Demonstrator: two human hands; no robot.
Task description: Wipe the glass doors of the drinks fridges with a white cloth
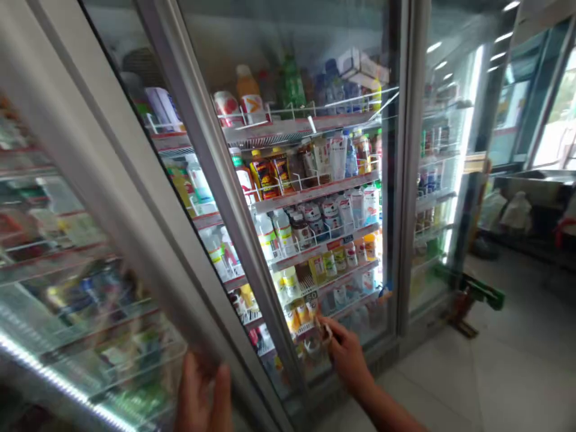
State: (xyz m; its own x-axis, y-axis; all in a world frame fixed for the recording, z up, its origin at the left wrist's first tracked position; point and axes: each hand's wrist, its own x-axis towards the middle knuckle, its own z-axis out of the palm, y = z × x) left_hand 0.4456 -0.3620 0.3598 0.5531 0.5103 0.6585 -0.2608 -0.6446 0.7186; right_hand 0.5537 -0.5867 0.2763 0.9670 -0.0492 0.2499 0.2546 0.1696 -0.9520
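My left hand (204,393) is at the lower edge of the view, its fingers and thumb closed about the grey metal frame (148,258) of a glass fridge door that stands at an angle. Lower middle, my right hand (348,357) is raised close to the glass door (288,252) of the drinks fridge. Its fingers are closed on a small, crumpled, whitish-brown thing (324,331), too blurred to name. Behind the glass, shelves hold bottles such as an orange-capped one (250,96) and dark yellow-labelled ones (265,174).
Another glass door (438,156) with lit shelves is at the right. A green and brown object (477,297) lies on the tiled floor (508,360). White plastic bags (516,213) sit by a counter (535,180) under the windows. A white box (362,67) is on the top shelf.
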